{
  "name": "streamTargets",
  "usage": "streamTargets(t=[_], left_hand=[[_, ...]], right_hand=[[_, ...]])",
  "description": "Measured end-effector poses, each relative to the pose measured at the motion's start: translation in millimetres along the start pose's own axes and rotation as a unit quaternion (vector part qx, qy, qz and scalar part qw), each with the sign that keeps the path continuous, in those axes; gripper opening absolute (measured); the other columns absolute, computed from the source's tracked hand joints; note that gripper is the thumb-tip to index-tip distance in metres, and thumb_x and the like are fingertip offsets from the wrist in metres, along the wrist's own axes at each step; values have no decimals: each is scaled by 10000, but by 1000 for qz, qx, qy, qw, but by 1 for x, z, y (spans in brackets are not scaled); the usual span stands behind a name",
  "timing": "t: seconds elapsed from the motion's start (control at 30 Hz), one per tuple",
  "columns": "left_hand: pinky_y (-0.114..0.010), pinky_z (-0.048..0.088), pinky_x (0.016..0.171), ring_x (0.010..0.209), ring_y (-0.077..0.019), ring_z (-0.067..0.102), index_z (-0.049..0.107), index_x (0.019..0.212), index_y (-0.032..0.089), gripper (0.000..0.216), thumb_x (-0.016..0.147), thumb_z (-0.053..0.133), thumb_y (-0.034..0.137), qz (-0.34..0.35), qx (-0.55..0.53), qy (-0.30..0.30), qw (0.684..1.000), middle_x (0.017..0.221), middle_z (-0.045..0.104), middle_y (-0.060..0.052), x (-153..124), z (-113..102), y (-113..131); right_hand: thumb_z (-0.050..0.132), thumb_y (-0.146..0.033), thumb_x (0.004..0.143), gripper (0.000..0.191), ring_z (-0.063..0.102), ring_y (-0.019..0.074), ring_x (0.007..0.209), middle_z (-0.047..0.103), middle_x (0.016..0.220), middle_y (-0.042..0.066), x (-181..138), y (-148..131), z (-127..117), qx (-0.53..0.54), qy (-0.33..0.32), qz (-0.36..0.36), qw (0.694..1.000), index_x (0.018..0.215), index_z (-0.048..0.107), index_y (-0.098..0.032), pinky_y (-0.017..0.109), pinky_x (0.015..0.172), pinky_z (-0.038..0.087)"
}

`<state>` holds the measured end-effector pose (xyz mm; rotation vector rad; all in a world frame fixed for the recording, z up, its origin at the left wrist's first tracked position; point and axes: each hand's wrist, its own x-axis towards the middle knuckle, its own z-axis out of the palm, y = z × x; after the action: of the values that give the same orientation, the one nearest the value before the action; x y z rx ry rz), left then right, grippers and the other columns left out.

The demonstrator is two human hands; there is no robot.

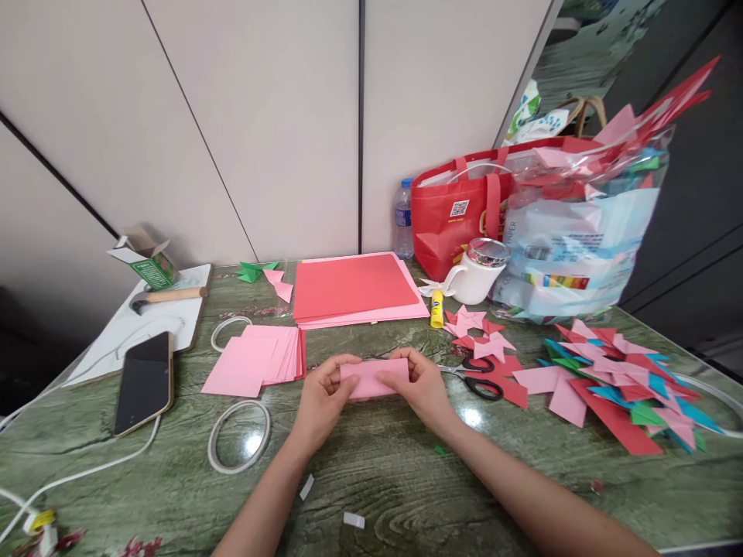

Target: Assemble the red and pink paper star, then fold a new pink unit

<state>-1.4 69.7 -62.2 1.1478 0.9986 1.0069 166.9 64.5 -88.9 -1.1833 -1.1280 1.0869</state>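
Between my two hands is a small pink sheet of paper [371,381], looking folded into a wide rectangle. My left hand [325,394] pinches its left end, thumb on the front and fingers behind. At the other end my right hand [423,387] grips it the same way. Scissors [479,379] with black handles lie just right of my right hand, partly over red paper pieces [511,388]. To the left of my left hand, pink paper squares [249,356] are fanned out over a few red ones.
Behind lie large red sheets [354,286], a glue stick [436,309] and a white mug [473,278]. Folded paper stars [621,371] pile up at right. Tape rolls [239,437], a phone [144,383] and a hammer [168,295] are at left. A red bag [435,224] stands behind.
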Motion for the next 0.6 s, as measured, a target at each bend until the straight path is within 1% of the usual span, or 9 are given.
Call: streamTargets(t=[0.2,0.33,0.5,0.6], left_hand=[[-313,549,645,626,-135,591,601,944,174,325,670,707,315,-8,-16,-5,1000,709,643,9,-1,1,2],[-324,561,646,629,-134,586,597,961,175,336,674,706,312,-6,-15,-9,1000,703,634,13,-1,2,3],[-350,564,674,637,-144,593,561,1039,178,402,686,691,319,-11,-7,-15,1000,707,643,9,-1,3,4],[-336,560,669,654,-144,592,555,1031,170,396,687,686,316,-10,2,-15,1000,735,648,0,-1,3,4]], right_hand=[[682,-464,677,307,503,133,620,593,718,6,3,2,-2,35,-19,22,999,760,617,-175,233,544,398],[694,-435,678,271,478,122,603,586,698,-3,3,4,-2,40,-11,27,999,737,636,-176,226,543,366],[691,-431,682,263,458,118,590,578,680,-8,3,4,-2,27,-3,27,999,718,638,-176,223,535,346],[686,-441,683,275,456,120,587,575,677,-5,3,4,-2,21,-4,23,999,716,635,-173,224,532,344]])
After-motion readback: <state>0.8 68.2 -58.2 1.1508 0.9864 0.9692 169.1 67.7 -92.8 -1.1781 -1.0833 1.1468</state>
